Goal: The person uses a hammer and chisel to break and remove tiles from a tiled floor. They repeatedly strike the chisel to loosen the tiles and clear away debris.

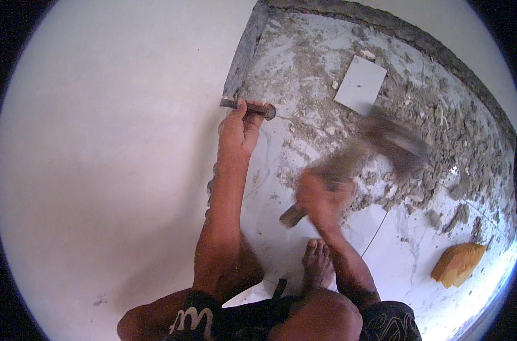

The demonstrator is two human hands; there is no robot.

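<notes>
My left hand [241, 128] grips a metal chisel [248, 108] at the foot of the wall, its narrow end towards the wall and its blunt mushroomed end to the right. To the right, my right hand [324, 196] is closed around the wooden handle [293, 215] of a hammer. The hammer's head [397, 138] is blurred by motion above the rubble, apart from the chisel. Along the base of the wall, a strip without facing shows rough grey mortar [243, 55].
Broken mortar and tile pieces [437, 140] cover the tiled floor [395, 251] on the right. A white tile piece [361, 83] lies among them. An orange-brown chunk [458, 263] sits at lower right. My bare foot [317, 264] is below my right hand. A smooth pale wall [113, 128] fills the left.
</notes>
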